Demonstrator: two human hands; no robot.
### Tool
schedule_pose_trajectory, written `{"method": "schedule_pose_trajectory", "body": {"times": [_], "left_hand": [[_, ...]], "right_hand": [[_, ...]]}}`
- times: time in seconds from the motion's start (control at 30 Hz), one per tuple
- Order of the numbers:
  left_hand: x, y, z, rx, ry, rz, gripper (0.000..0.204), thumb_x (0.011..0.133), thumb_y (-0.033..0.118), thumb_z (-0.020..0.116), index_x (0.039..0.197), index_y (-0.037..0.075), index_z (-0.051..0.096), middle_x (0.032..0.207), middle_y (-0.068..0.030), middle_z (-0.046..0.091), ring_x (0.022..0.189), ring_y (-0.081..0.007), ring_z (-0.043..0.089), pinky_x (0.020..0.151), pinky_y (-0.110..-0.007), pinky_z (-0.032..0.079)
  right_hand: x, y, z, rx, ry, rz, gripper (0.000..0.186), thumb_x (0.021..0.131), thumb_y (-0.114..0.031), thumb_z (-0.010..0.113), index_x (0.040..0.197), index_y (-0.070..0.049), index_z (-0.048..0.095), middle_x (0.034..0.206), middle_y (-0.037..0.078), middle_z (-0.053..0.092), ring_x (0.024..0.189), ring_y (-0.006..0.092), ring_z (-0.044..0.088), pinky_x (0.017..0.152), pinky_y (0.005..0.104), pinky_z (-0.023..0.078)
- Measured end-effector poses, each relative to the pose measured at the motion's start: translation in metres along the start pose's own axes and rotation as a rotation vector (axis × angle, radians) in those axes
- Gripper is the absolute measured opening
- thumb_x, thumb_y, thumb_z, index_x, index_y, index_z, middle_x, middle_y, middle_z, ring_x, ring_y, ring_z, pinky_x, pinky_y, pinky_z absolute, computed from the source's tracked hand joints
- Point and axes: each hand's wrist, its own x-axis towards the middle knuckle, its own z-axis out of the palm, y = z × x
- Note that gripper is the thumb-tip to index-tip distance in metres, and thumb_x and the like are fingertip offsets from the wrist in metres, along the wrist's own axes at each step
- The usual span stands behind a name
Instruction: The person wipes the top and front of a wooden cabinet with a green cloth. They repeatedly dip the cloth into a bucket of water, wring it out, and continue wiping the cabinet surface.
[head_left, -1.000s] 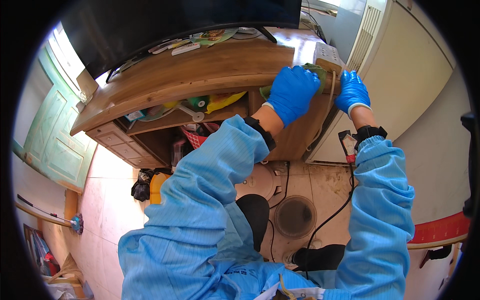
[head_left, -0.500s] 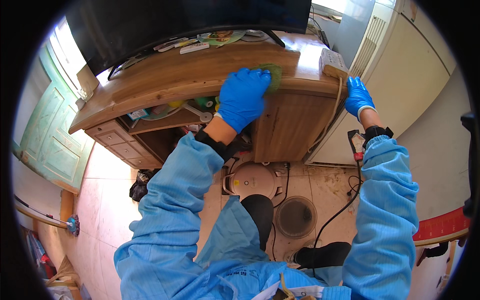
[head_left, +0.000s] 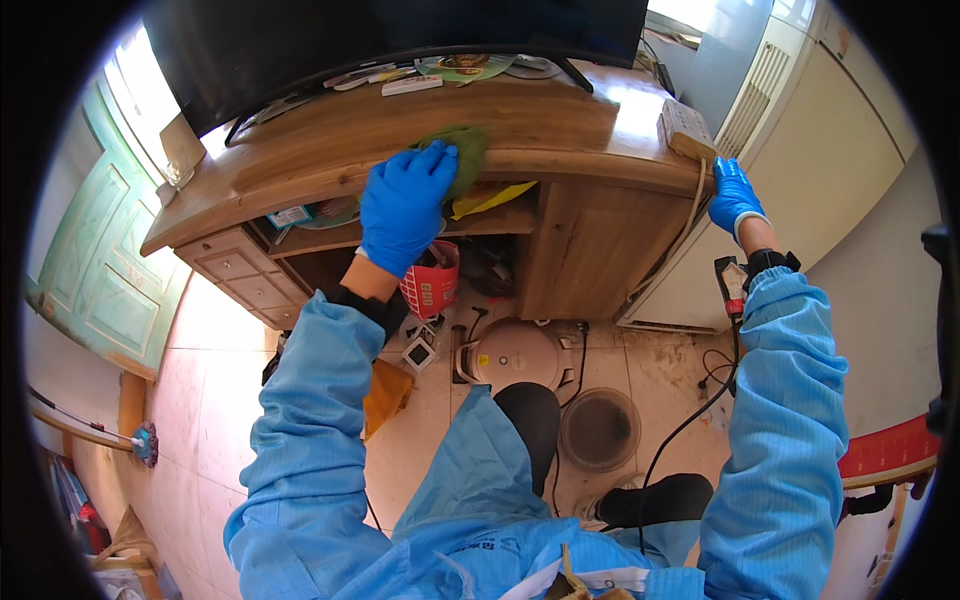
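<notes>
My left hand [head_left: 405, 205], in a blue glove, is closed on a green cloth [head_left: 462, 158], which bunches out past the fingers. The cloth lies against the front edge of a wooden desk [head_left: 560, 125]. At the desk's right end my right hand [head_left: 735, 200], also gloved in blue, rests on the corner with its fingers stretched out and no loose thing in it. Just beside that hand, on the desktop, sits a white power strip [head_left: 687, 130] with its cable hanging down.
A black television [head_left: 400, 40] stands on the desk, with a white remote [head_left: 411, 85] before it. A pale refrigerator [head_left: 810, 170] borders the right side. Below are a red basket [head_left: 432, 280], a round pinkish appliance [head_left: 515, 352], a round dark-centred object [head_left: 600, 430] and cables on the tiled floor.
My left hand and the green cloth have slid left along the desk's front edge, uncovering the red basket below. My right hand keeps its place at the corner. The view has shifted slightly.
</notes>
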Motion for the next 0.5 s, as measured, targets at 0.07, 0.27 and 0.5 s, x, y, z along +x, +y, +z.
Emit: {"method": "schedule_pose_trajectory", "body": {"times": [0.07,0.27,0.5], "left_hand": [[-0.006,-0.008,0.003,0.025,0.069,0.076,0.052,0.078,0.009,0.064,0.130,0.016,0.060,0.126,-0.0017,0.063,0.103,-0.0261,0.062,0.084,-0.040,0.050],[0.001,-0.002,0.009,0.040,0.020,0.136,0.054,0.075,0.006,0.064,0.128,0.014,0.061,0.130,-0.0054,0.062,0.107,-0.0280,0.060,0.089,-0.039,0.049],[0.040,0.042,0.029,0.053,0.061,0.314,0.043,0.080,0.011,0.063,0.123,0.012,0.060,0.125,-0.0055,0.062,0.109,-0.0248,0.060,0.088,-0.040,0.048]], "right_hand": [[-0.002,-0.002,0.000,-0.012,0.011,-0.006,0.074,0.086,-0.004,0.054,0.155,-0.013,0.028,0.162,0.019,0.018,0.149,0.0346,0.022,0.123,0.0406,0.022],[-0.003,-0.006,-0.001,-0.029,0.033,0.008,0.075,0.085,-0.006,0.057,0.154,-0.013,0.029,0.162,0.020,0.021,0.149,0.0348,0.025,0.122,0.0413,0.025],[-0.005,-0.010,-0.001,-0.028,0.075,0.014,0.075,0.085,-0.008,0.060,0.154,-0.012,0.030,0.161,0.020,0.023,0.148,0.0350,0.026,0.121,0.0424,0.027]]}}
